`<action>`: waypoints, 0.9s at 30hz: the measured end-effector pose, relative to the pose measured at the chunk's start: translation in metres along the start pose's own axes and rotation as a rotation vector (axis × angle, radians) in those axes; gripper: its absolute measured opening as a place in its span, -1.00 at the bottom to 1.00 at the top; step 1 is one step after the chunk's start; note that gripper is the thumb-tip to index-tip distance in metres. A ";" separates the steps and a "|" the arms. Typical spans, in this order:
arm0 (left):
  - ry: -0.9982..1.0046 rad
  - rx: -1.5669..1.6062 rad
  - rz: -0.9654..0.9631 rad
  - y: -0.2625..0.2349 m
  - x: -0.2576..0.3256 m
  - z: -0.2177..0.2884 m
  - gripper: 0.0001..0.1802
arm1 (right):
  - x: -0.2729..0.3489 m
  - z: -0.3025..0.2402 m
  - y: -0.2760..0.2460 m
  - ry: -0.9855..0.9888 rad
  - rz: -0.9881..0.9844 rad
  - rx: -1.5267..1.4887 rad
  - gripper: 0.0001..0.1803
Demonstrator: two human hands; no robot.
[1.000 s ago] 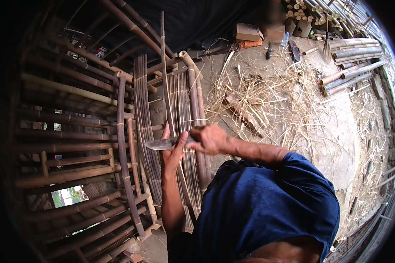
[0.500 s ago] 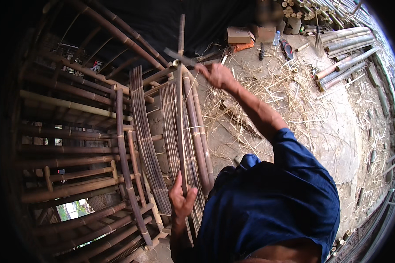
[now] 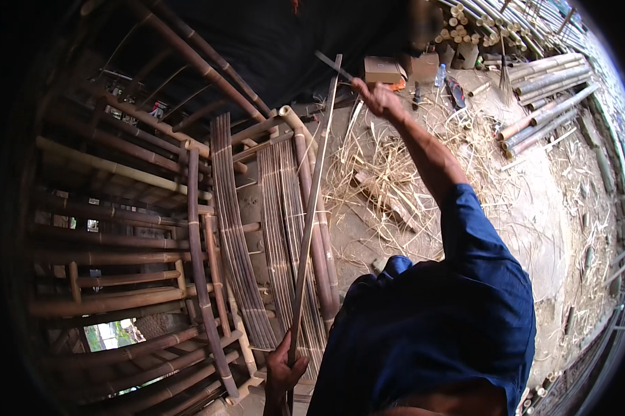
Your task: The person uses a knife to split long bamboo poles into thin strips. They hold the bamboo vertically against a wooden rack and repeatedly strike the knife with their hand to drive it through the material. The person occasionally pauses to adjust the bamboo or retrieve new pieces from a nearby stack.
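A long narrow bamboo strip slants from the lower middle up to the far side. Its near part lies in my left hand, with fingers and thumb closed round it. My right hand is stretched out far ahead and wrapped round the handle of a knife, the handle itself mostly hidden by the fingers. The blade points left and crosses the strip near its far end; whether they touch I cannot tell. Beneath the strip, several bamboo slats lie side by side along a bamboo frame.
Bamboo furniture frames stack up on the left, with another group of slats beside them. Shavings litter the floor on the right. Farther off are a cardboard box, a bottle, a broom and bamboo poles.
The strip's far end has swung right and lifted off the frame. My left hand has come nearer to me, while my right hand with the knife has shifted right and slightly farther away.
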State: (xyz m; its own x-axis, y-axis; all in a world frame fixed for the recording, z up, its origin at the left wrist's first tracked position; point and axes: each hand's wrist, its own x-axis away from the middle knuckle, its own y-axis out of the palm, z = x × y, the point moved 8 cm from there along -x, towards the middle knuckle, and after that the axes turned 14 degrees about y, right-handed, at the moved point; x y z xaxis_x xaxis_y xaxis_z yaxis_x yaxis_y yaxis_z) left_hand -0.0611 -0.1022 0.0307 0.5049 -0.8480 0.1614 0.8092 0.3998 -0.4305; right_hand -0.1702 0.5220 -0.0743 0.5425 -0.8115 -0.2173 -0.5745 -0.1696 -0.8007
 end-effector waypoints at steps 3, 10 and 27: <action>-0.139 0.185 0.108 -0.009 0.045 -0.022 -0.23 | -0.039 0.039 -0.022 0.253 -0.059 -0.181 -0.02; 0.021 0.022 0.448 -0.071 -0.057 -0.005 -0.55 | 0.070 -0.051 -0.018 0.332 -0.253 -0.420 -0.08; 0.157 0.201 0.148 -0.015 -0.214 0.010 -0.36 | 0.171 -0.143 0.036 -0.080 -0.445 -0.259 -0.20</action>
State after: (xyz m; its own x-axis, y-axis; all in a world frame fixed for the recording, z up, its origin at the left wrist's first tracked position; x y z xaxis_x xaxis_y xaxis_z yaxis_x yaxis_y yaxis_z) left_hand -0.1787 0.0769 0.0119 0.5822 -0.8122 -0.0363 0.7813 0.5712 -0.2516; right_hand -0.1860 0.2974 -0.0609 0.8080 -0.5859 0.0628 -0.4050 -0.6295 -0.6631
